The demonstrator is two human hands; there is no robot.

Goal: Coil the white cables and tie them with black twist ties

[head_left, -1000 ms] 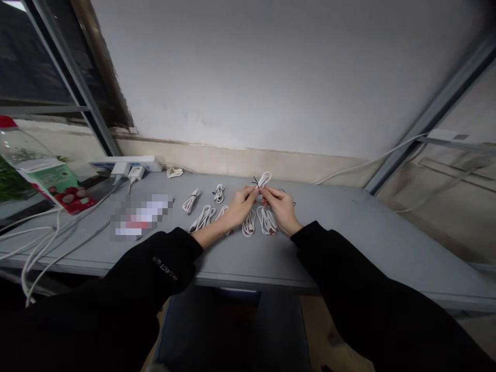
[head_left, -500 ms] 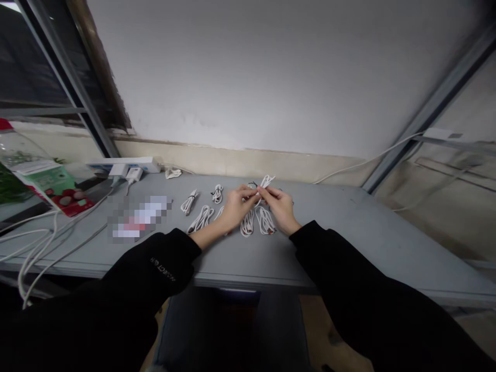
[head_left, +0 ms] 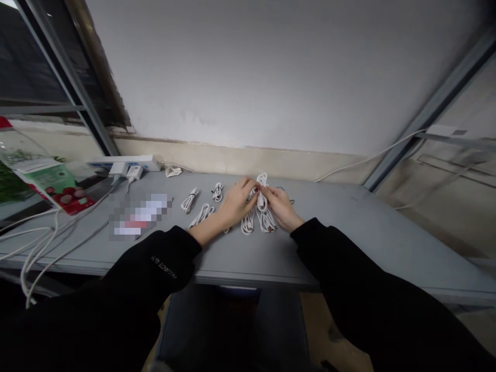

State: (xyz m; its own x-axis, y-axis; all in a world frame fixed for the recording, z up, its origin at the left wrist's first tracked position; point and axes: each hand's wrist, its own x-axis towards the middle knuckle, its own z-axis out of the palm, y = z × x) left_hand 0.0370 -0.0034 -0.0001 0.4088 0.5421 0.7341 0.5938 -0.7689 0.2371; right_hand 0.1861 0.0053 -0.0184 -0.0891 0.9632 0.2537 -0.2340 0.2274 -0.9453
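A coiled white cable [head_left: 262, 180] is held upright between my two hands, just above the table. My right hand [head_left: 282, 207] is closed on its right side with thumb and fingers. My left hand [head_left: 241, 202] pinches at the cable's middle from the left; any tie under its fingertips is too small to make out. Below the hands lie two loose-looking coils, one white cable [head_left: 247, 224] and another cable [head_left: 267, 223] at its right. A cable coil [head_left: 202, 214] is partly covered by my left forearm. Farther left lie two bundles with black ties, a cable bundle [head_left: 189, 200] and a smaller one [head_left: 217, 192].
Dark thin ties [head_left: 292, 201] show beyond my right hand. At left are a blurred-out flat object [head_left: 141, 216], a power strip [head_left: 145, 164] with plugs, loose white cords [head_left: 39, 248], and a red-green package [head_left: 62, 188]. A wall [head_left: 248, 77] rises behind the table [head_left: 349, 232].
The held cable has turned from slanted to upright, showing its loops face-on. My left hand's fingers have lifted and arched over it; my right hand has shifted slightly.
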